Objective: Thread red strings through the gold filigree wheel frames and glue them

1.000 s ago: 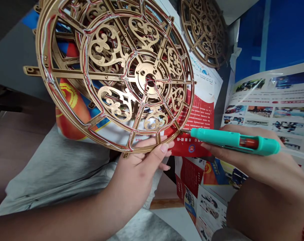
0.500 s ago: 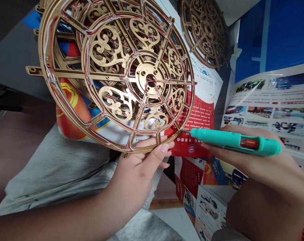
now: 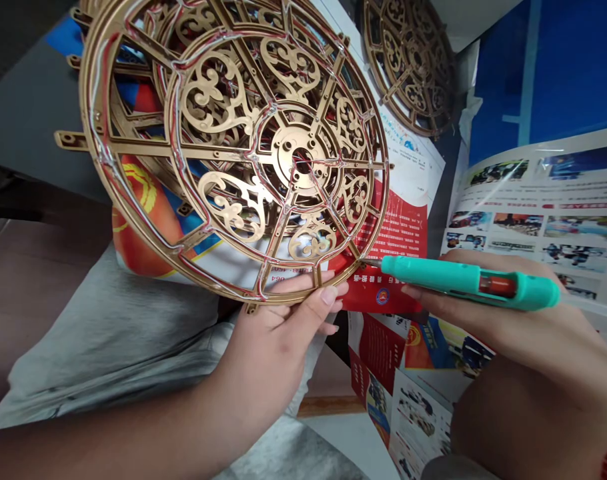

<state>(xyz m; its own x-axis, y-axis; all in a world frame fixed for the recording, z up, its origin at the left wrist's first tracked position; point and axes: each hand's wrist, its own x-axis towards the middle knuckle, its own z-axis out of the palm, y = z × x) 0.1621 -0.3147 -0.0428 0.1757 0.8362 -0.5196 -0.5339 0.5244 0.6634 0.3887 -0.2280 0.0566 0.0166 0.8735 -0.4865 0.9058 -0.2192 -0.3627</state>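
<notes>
My left hand [image 3: 288, 327] pinches the near rim of a round gold openwork frame [image 3: 303, 150], thumb on top and fingers beneath. Red and white wires [image 3: 171, 133] run along the frame's rings and spokes, with clear glue-like blobs at several joints. The frame is tilted, and more gold frames show under it. Wrapped round a turquoise glue gun [image 3: 463, 280] is my right hand [image 3: 513, 320]; its fingers are partly hidden behind the tool. The nozzle touches or nearly touches the frame's near right rim, beside a spoke end.
Another gold round frame [image 3: 408, 63] lies at the back right. Printed red and white leaflets [image 3: 398, 233] spread beneath the frames. At the right is a glossy sheet with photos [image 3: 538, 213]; a blue panel [image 3: 573, 73] is behind it. My grey-clad leg [image 3: 108, 353] is below left.
The frame's left side has shifted very slightly to the right. Both hands and the glue gun's nozzle stay in nearly the same place.
</notes>
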